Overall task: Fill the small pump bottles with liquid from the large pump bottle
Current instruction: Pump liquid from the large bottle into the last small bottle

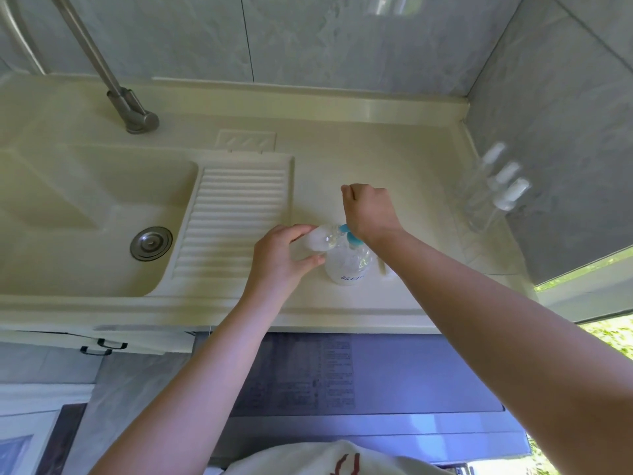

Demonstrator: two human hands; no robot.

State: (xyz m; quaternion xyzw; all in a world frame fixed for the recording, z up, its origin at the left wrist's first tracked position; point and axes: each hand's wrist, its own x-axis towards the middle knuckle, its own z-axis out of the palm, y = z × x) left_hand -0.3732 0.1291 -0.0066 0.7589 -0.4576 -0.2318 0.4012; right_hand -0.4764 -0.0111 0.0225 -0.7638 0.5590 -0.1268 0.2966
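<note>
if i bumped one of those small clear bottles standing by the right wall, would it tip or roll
Probably tips easily: the small clear bottles look tall, narrow and empty, so likely light with a high balance point. They stand close together by the wall, so one falling could knock its neighbours. Once down, the round body would likely roll on the smooth countertop.

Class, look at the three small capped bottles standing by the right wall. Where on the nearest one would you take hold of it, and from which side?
Grip the nearest small bottle round its clear body, below the white cap, coming from the left, the open counter side. It stands upright against the wall with the other bottles close behind it, so the right and far sides look blocked, and the slim round body suits a wrap of fingers and thumb.
</note>
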